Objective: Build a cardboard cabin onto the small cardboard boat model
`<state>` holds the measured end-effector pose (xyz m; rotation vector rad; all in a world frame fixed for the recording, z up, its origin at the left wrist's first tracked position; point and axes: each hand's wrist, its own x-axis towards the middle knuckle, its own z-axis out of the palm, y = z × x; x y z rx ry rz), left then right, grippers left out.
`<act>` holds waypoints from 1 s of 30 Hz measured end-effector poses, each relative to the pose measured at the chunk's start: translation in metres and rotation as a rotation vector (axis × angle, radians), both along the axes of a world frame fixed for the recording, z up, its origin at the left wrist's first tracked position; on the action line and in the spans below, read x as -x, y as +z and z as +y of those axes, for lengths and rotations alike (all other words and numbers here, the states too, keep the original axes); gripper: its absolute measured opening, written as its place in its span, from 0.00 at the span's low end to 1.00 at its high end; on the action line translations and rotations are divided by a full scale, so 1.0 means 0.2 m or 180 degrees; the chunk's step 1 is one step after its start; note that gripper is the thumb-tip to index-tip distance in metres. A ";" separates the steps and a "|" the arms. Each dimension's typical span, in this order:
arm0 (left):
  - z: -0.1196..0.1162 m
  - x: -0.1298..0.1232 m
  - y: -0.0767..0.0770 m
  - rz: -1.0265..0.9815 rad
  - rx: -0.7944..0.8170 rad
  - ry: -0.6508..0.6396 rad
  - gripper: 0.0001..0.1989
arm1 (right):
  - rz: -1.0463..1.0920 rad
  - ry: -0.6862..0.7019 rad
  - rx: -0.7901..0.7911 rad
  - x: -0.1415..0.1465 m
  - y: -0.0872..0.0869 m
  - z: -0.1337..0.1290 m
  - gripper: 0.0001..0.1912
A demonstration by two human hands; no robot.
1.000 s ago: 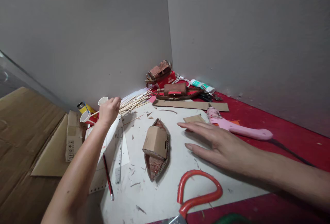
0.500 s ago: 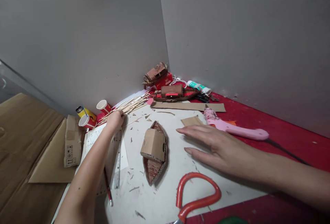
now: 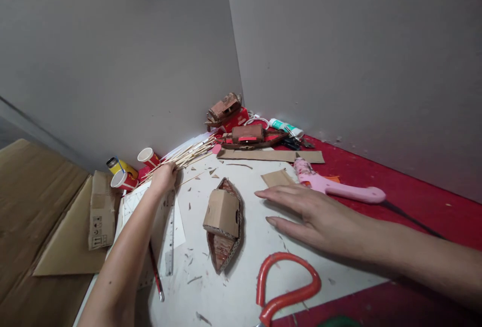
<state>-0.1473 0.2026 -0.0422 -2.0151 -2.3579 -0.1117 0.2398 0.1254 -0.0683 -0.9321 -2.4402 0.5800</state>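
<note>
My left hand (image 3: 163, 178) reaches to the near end of a bundle of thin wooden sticks (image 3: 196, 152), fingers curled round some of them; its fingertips are hidden. My right hand (image 3: 301, 212) hovers over or rests on the white board (image 3: 259, 236), fingers stretched out and holding nothing. Between the hands sits a small cardboard boat (image 3: 225, 246) with a brown hull and a bare, arched cardboard roof (image 3: 222, 212). A small cardboard piece (image 3: 276, 177) lies just beyond my right fingers. Scissors with orange handles (image 3: 289, 299) lie nearest me.
A pink glue gun (image 3: 350, 192) rests at the right. Behind are a cardboard strip (image 3: 263, 156), two brown model boats (image 3: 246, 136) and a tube (image 3: 286, 127). Paper cups (image 3: 126, 180), a clear ruler (image 3: 169, 246), a pencil (image 3: 155, 271) and a large cardboard box (image 3: 37, 206) occupy the left.
The view has shifted slightly, so everything sits a little further left. Both hands keep nearly the same places, the left among the sticks and the right spread out.
</note>
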 end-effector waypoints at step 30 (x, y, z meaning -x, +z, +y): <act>-0.37 -0.50 0.48 -0.4873 -0.0575 -0.0808 0.11 | 0.1518 -0.0279 0.0783 0.00 0.12 -0.01 0.18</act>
